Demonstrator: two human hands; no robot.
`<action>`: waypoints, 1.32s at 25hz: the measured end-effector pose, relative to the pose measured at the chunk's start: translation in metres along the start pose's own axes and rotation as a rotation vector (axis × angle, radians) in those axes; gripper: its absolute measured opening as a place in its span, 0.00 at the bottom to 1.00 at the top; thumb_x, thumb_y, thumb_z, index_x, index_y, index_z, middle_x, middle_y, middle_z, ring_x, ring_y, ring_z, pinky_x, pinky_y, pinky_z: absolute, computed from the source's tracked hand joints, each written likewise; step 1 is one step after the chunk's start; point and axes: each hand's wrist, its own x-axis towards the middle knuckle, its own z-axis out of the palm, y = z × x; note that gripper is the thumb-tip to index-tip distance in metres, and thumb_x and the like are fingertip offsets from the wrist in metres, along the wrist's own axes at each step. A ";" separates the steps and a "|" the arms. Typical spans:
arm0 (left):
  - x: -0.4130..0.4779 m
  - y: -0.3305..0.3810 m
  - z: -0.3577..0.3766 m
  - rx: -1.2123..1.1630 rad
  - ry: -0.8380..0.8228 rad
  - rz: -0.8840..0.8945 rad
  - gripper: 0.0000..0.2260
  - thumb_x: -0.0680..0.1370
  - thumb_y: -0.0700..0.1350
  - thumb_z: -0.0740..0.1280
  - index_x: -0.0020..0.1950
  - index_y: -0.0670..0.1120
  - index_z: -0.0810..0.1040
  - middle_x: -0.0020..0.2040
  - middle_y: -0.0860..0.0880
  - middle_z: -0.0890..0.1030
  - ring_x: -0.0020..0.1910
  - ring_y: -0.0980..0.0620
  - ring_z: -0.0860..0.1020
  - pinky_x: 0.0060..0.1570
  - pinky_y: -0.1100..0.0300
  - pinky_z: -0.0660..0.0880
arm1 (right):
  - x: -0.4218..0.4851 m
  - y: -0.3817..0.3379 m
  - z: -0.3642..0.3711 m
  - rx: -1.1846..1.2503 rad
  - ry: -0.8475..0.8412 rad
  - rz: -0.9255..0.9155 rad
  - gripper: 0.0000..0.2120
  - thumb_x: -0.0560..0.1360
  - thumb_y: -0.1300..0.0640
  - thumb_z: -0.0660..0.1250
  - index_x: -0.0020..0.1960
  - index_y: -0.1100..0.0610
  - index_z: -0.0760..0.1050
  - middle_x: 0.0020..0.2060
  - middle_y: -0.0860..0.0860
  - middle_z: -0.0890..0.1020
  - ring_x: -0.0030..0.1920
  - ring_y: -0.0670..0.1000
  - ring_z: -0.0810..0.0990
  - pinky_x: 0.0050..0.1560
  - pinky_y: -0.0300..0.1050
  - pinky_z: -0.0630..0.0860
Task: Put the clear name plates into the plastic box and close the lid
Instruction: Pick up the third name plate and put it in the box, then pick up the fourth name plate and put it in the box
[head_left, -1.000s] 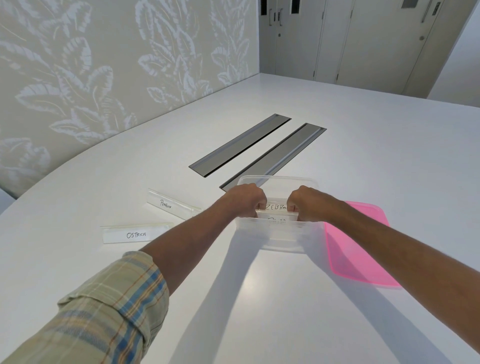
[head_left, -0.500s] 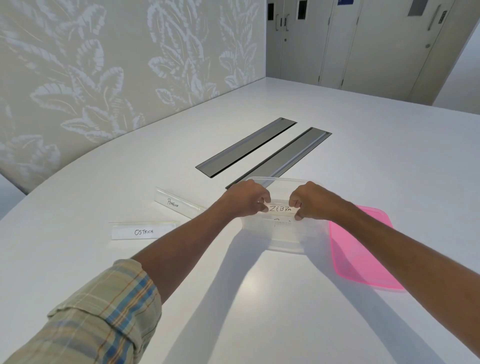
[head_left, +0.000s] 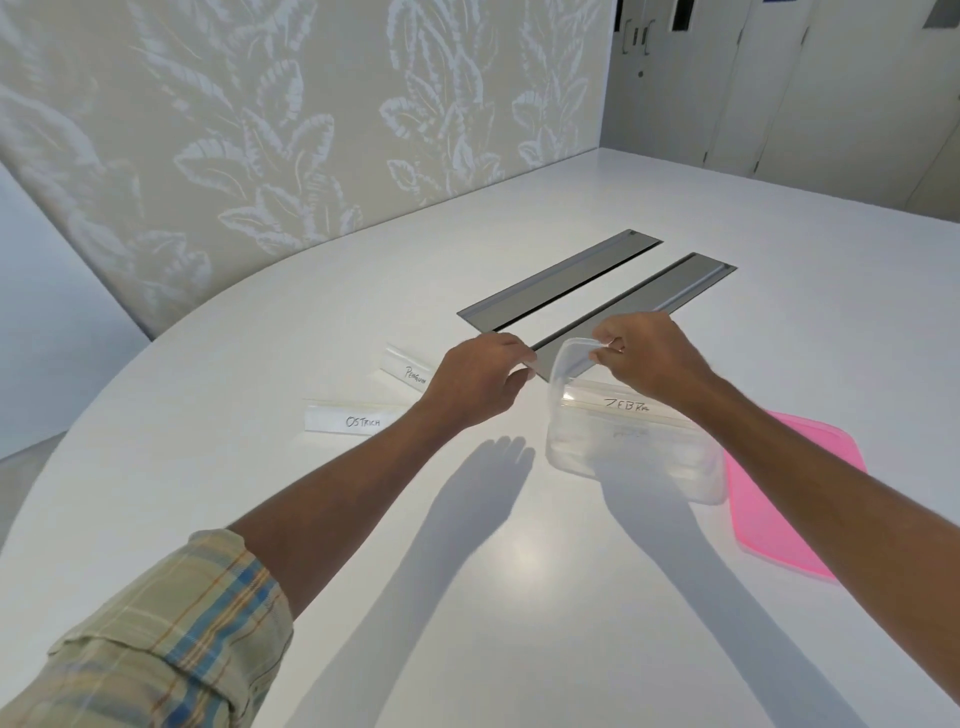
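At box (head_left: 623, 457) rim, right grip (head_left: 649, 364) pinches corner, likely steadying it; left grip (head_left: 478, 384) loose, empty, beside Penguin plate (head_left: 408, 370) — probable next.

Handwritten labels read "OSTRICH" on one name plate (head_left: 347, 420), "PENGUIN" on another (head_left: 410, 373), "ZEBRA" on a third (head_left: 626, 406).

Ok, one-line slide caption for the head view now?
Right hand pinches the plastic box rim, ZEBRA plate inside; left hand free near PENGUIN plate and OSTRICH plate; pink lid off.
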 end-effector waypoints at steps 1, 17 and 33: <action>-0.007 -0.010 -0.004 0.003 -0.018 -0.034 0.11 0.83 0.51 0.66 0.63 0.54 0.83 0.63 0.57 0.84 0.64 0.52 0.80 0.55 0.54 0.80 | 0.001 -0.010 0.004 0.004 -0.008 -0.015 0.08 0.75 0.53 0.75 0.52 0.56 0.85 0.44 0.51 0.87 0.47 0.55 0.84 0.49 0.52 0.82; -0.106 -0.169 -0.057 0.065 -0.336 -0.400 0.20 0.82 0.51 0.68 0.75 0.53 0.74 0.74 0.52 0.75 0.76 0.49 0.71 0.69 0.49 0.73 | 0.025 -0.154 0.113 0.069 -0.267 -0.101 0.16 0.74 0.52 0.78 0.60 0.54 0.83 0.56 0.52 0.86 0.55 0.54 0.85 0.58 0.53 0.81; -0.124 -0.254 -0.006 0.087 -0.468 -0.429 0.26 0.80 0.43 0.69 0.78 0.56 0.71 0.76 0.54 0.75 0.76 0.51 0.71 0.65 0.51 0.73 | 0.042 -0.189 0.219 -0.114 -0.468 -0.227 0.11 0.72 0.55 0.77 0.48 0.59 0.78 0.46 0.53 0.82 0.48 0.59 0.81 0.39 0.49 0.73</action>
